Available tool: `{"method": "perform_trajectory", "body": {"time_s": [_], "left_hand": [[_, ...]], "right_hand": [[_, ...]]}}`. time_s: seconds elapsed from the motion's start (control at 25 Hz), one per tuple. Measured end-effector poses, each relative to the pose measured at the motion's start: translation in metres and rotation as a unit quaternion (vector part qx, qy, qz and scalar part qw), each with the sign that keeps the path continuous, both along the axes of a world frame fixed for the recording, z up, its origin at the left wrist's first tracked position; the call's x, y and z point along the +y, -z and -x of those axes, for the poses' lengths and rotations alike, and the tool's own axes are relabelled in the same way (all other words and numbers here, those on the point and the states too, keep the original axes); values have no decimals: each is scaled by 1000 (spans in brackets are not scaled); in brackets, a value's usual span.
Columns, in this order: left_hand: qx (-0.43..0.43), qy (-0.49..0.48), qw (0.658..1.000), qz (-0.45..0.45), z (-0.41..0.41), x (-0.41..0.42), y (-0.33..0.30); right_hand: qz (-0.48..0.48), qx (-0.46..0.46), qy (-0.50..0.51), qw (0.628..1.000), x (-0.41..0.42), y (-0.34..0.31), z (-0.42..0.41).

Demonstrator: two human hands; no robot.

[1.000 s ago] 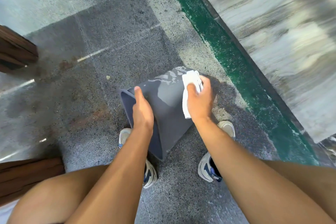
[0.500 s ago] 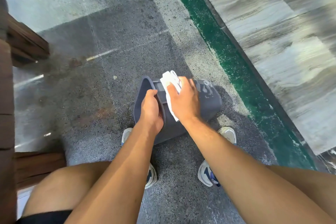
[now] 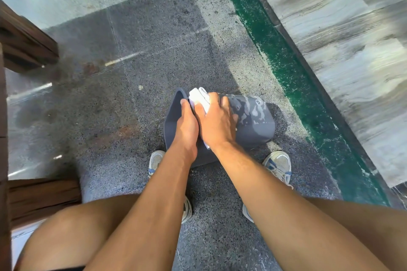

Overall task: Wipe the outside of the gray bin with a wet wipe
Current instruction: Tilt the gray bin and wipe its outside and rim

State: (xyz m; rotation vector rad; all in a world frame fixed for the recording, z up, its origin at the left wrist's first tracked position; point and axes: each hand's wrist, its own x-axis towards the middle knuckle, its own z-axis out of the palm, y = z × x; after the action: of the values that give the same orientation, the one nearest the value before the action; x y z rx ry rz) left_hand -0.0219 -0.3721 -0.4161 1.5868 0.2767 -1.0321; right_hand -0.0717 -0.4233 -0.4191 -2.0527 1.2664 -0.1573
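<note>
The gray bin (image 3: pixel 253 121) lies tipped on its side on the stone floor between my feet, its open mouth to the left and its base to the right, with wet streaks on the upper wall. My left hand (image 3: pixel 186 125) grips the bin's rim at the mouth. My right hand (image 3: pixel 217 121) presses a folded white wet wipe (image 3: pixel 199 98) flat against the bin's outer wall close to the rim, right beside my left hand. Most of the wipe is hidden under my palm.
Dark wooden furniture (image 3: pixel 26 46) stands at the left edge, with another wooden piece (image 3: pixel 41 196) lower left. A green painted strip (image 3: pixel 293 72) and a pale stone wall (image 3: pixel 352 39) run along the right. My shoes (image 3: pixel 278 165) flank the bin.
The bin has turned so its mouth faces left. My right hand has slid the wipe from the bin's far end toward the rim, ending beside my left hand.
</note>
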Motion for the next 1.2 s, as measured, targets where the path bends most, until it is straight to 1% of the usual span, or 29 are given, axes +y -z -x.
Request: {"method": "perform_trajectory", "body": {"time_s": [0.08, 0.28, 0.48, 0.64, 0.76, 1.04, 1.2], "left_hand": [[-12, 11, 1000, -8, 1, 0, -2], [5, 29, 999, -27, 8, 3, 8], [2, 29, 999, -33, 10, 1, 12], [-27, 37, 998, -47, 9, 1, 8], [-41, 63, 996, -50, 8, -1, -1], [-74, 53, 992, -89, 12, -2, -11], [-86, 55, 988, -116, 7, 0, -3]], "right_hand": [[6, 5, 3, 1000, -2, 1, -2], [35, 16, 5, 999, 1, 17, 8], [59, 11, 16, 998, 1, 27, 14], [78, -3, 13, 997, 0, 30, 17], [75, -3, 28, 997, -10, 34, 22], [66, 30, 54, 996, -38, 53, 35], [62, 31, 57, 996, -46, 58, 40]]}}
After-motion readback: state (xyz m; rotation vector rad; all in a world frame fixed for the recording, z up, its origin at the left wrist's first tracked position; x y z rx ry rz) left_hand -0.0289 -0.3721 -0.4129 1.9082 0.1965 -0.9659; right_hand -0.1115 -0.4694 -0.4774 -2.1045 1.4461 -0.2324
